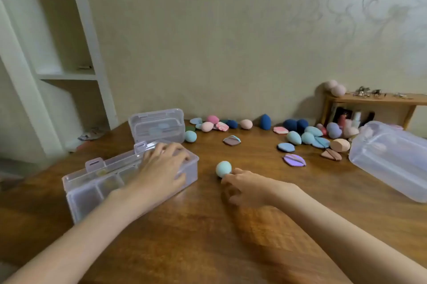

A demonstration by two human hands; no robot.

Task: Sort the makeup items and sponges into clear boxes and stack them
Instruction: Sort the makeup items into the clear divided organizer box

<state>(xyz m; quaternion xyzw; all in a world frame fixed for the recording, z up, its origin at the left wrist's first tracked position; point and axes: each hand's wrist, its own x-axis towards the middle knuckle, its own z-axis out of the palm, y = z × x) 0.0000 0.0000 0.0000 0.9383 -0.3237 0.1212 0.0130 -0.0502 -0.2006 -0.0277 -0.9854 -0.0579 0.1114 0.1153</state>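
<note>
Where my left hand [161,163] lies, its fingers [172,152] are spread nearly straight and rest flat on the lid of the near clear box [111,182], holding nothing. My right hand [245,185] has its fingers [228,178] curled, the tips touching the underside of a pale teal egg sponge [223,168] that stands on the tabletop [208,226]; whether they actually pinch it I cannot tell. The sponge sits just right of the box, apart from it. Beyond, a second small clear box [157,125] stands behind the first, loose sponges and flat puffs [294,160] are scattered along the far edge, and a bigger clear tub [390,158] lies at the right, cut off by the frame. The box contents are blurred through the plastic.
</note>
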